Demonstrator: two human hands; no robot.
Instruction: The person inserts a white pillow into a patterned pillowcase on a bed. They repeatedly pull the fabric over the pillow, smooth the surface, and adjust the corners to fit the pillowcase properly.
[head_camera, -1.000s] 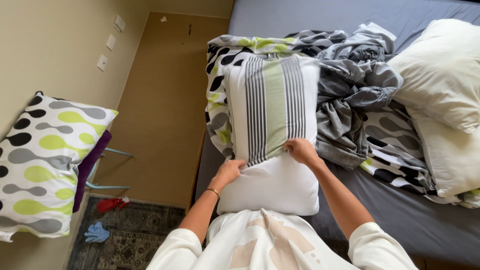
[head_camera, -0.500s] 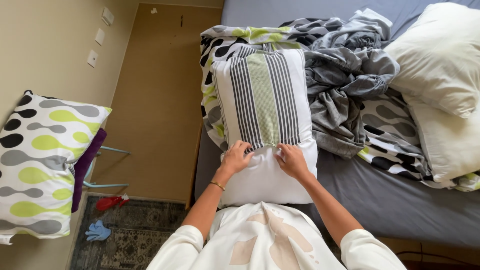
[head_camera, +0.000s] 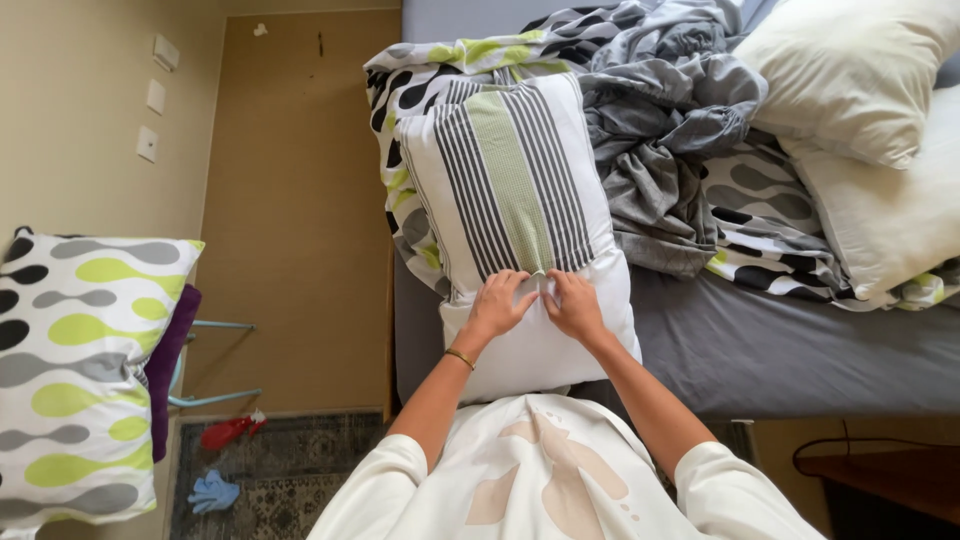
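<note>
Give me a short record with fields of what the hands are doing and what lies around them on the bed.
left hand: pinches the open edge of the striped pillowcase
right hand: grips the same edge, close beside the left
pillow: white, partly inside the pillowcase, its near end uncovered
bed: grey sheet, crumpled grey duvet next to the pillow
other pillows: two bare white ones at the right
left of bed: spotted pillow by the wall
floor: rug with a blue cloth
</note>
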